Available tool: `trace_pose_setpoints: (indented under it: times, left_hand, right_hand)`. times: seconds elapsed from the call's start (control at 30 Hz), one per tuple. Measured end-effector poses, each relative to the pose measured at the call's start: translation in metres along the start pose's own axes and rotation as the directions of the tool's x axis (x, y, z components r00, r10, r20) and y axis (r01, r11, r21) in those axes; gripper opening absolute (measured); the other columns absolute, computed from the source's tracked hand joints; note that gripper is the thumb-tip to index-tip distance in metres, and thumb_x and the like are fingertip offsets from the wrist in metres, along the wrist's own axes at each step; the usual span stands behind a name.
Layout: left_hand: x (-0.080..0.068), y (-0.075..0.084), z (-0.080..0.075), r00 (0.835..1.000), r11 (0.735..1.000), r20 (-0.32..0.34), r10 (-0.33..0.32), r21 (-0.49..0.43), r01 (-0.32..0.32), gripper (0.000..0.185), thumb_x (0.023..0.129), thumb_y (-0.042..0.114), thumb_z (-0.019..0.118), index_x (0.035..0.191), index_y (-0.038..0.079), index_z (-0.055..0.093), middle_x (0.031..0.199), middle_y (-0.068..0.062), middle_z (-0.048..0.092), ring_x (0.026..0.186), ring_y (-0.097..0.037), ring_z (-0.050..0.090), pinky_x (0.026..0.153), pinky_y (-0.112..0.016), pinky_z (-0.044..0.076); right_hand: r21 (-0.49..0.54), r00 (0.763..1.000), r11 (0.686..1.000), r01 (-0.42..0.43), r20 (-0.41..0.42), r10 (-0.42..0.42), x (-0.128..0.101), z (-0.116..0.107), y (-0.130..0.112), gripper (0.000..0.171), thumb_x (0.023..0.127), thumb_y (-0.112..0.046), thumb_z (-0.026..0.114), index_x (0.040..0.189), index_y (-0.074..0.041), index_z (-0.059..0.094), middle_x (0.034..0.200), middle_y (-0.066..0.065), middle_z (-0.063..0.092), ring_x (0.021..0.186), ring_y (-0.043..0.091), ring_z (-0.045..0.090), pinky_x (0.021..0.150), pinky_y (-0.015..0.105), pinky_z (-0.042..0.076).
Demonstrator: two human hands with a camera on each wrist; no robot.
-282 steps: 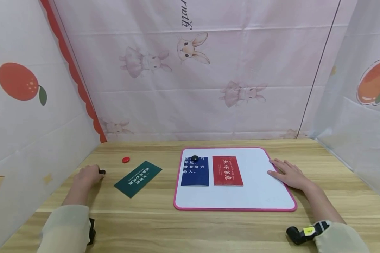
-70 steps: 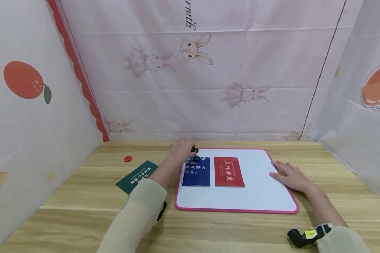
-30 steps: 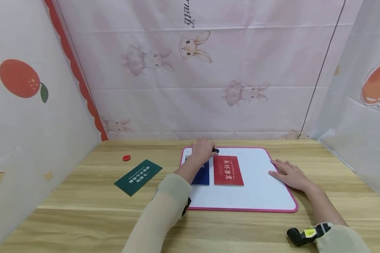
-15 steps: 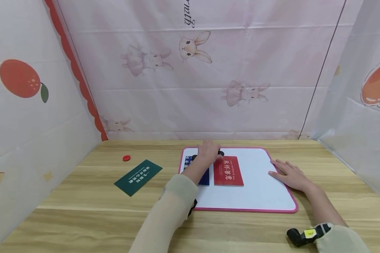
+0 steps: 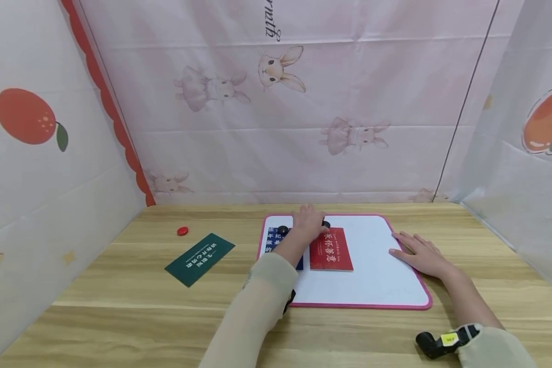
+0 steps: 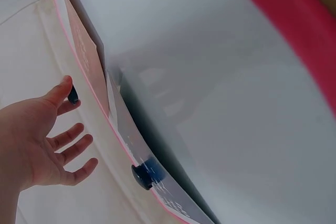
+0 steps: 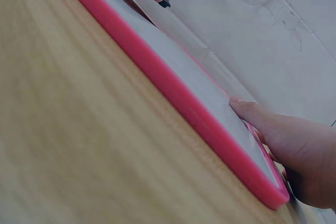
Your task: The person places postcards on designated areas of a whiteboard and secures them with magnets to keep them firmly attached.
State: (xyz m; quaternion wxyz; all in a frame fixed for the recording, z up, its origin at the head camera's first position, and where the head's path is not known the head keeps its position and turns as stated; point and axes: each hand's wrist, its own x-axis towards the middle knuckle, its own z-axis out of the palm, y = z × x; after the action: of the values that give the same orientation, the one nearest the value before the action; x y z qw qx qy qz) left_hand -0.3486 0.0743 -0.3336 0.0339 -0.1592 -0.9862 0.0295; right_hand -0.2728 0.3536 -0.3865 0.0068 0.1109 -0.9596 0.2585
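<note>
A pink-rimmed whiteboard lies on the wooden table with a blue card and a red card side by side on it. One black magnet sits on the blue card's top edge. My left hand is over the top of the red card, fingers spread, with its thumb touching a second black magnet there. My right hand lies flat on the board's right edge, and in the right wrist view its fingers rest over the pink rim.
A green card lies at an angle on the table left of the board. A small red magnet sits beyond it. Printed cloth walls close in the table at the back and on both sides.
My left hand went from the table's left side to the board with a black magnet, passed over the blue card, and now has it at the red card's top. The right hand stayed put.
</note>
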Motion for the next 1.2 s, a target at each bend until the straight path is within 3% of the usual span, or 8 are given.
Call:
trace_pose_setpoints:
  times: [0.63,1.2]
  left_hand:
    - [0.006,0.016,0.006,0.999,0.993,0.045,-0.01,0.119,0.005,0.05,0.085,0.053,0.054,0.128,0.027,0.054,0.115,-0.004,0.05,0.106,-0.02,0.046,0.087,-0.042,0.042]
    - [0.007,0.012,0.012,0.996,0.999,0.086,-0.015,0.029,0.013,0.049,0.086,0.049,0.056,0.128,0.025,0.054,0.124,-0.006,0.047,0.119,-0.024,0.039,0.097,-0.049,0.033]
  right_hand:
    - [-0.001,1.0,1.0,-0.002,-0.002,0.002,0.0,0.0,0.001,0.073,0.09,-0.049,0.049,0.141,-0.001,0.031,0.141,0.032,0.021,0.127,0.053,0.005,0.096,0.067,-0.001]
    - [0.003,1.0,1.0,-0.009,-0.006,0.009,0.0,0.001,0.002,0.073,0.089,-0.05,0.049,0.141,-0.001,0.03,0.141,0.032,0.02,0.128,0.052,0.004,0.095,0.067,-0.001]
